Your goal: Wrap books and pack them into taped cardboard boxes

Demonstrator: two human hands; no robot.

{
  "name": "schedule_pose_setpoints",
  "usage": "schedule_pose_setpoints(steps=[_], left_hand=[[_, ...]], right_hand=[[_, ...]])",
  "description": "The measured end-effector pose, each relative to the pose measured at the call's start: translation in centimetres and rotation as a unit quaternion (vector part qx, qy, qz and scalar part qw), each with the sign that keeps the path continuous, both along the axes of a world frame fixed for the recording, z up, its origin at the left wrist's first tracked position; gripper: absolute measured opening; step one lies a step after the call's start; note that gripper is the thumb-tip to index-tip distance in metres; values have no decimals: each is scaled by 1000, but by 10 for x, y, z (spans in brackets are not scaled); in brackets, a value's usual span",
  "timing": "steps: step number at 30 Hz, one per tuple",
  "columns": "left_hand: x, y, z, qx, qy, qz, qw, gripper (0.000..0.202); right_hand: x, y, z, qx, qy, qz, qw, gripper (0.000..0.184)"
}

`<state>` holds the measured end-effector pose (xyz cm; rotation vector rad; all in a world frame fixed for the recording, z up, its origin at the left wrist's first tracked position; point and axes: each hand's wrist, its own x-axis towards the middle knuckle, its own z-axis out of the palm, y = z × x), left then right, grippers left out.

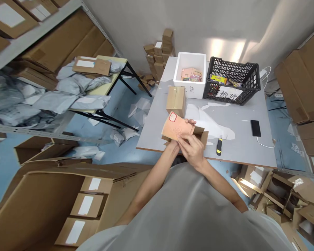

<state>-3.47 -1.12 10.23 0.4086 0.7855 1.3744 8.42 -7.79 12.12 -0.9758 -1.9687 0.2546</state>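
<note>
Both my hands hold a flat peach-coloured packet [176,128] with a small red-edged label, just above an open small cardboard box [202,134] at the grey table's [240,146] near edge. My right hand [193,148] grips the packet's near right side, fingers curled on it. My left hand [172,144] is under the packet's near left side and mostly hidden by it. A closed cardboard box [176,100] stands just beyond the packet.
A yellow-and-black utility knife [219,146] lies right of the open box. A black phone [255,128] with a white cable lies further right. A white foam box [190,74] and a black crate [231,84] stand at the far edge. Cartons crowd the floor.
</note>
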Motion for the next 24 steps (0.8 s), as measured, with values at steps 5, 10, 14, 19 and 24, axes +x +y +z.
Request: schedule_pose_setpoints(steps=[5,10,14,19,24], left_hand=[[2,3,3,20,-6,-45,999,59],[-23,-8,-5,-32,58,-5,998,42],[-40,-27,-14,-76,118,-46,989,62],[-54,-33,-20,-83,185,-117,972,65],[-71,56,16,-10,245,-65,967,65]], right_hand=[[-5,-3,-7,-70,-16,29,997,32],[9,28,-8,-240,161,2,958,32],[32,56,-30,-336,258,-91,901,48],[45,60,-61,-503,318,-30,803,63],[22,143,-23,-471,374,47,798,69]])
